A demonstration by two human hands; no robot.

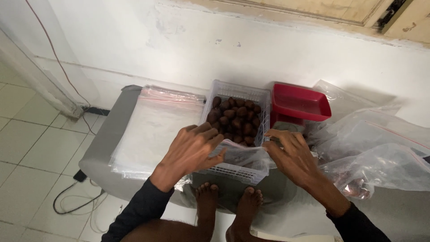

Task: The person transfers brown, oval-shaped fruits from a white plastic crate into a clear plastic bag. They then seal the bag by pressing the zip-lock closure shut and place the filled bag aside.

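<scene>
A white perforated plastic basket (233, 172) sits on a low grey table (105, 143), its far half filled with dark brown dates (235, 118). Over the basket's near half lies a clear plastic bag (244, 154). My left hand (190, 150) grips the bag's left edge with curled fingers. My right hand (291, 154) pinches its right edge at the basket's rim. The bag is stretched between both hands.
A stack of flat clear zip bags (152, 127) lies left of the basket. A red scale with a red tray (300, 103) stands behind on the right. Crumpled filled bags (380, 152) are piled at the right. My bare feet (228, 201) and a floor cable (71, 197) are below.
</scene>
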